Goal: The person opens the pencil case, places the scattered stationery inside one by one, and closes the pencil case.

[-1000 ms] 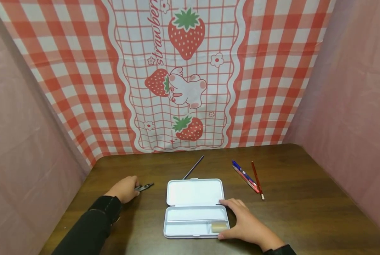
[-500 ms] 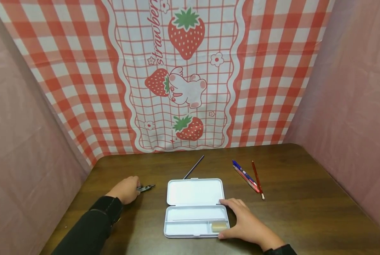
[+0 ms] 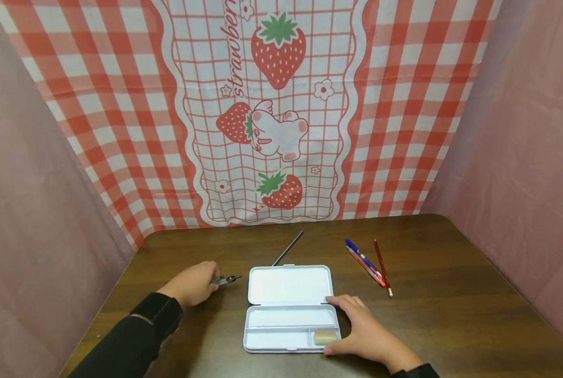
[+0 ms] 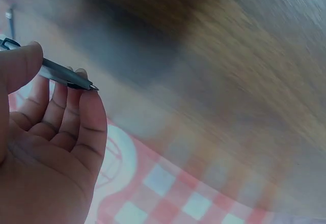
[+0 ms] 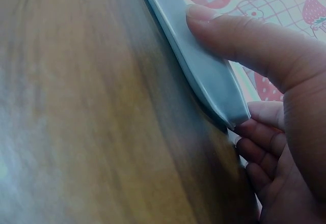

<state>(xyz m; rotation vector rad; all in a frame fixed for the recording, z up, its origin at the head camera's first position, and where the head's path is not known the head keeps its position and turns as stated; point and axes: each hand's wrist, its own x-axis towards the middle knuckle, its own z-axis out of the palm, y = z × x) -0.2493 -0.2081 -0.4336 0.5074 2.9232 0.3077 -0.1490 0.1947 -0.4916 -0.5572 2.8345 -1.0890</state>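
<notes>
Left hand (image 3: 193,283) reaches forward over the worktop (image 3: 442,320), sleeve (image 3: 120,338) angled in from the near left; thumb and bent fingers pinch a grey compass-like tool (image 3: 226,280), its end sticking out rightward toward the open white case (image 3: 281,317). Tool sits left of the case, apart from it; can't tell whether it touches the wood. Right hand (image 3: 363,336) comes in from the near right and grips the case's right end: thumb at the near corner, index finger up by the hinge, the 2 spread wide. Tan block (image 3: 326,337) lies in the case's near-right compartment. Dark thin stick (image 3: 288,248) behind the lid. 2 pens (image 3: 357,252) and 1 red pencil (image 3: 381,265) lie farther right.
</notes>
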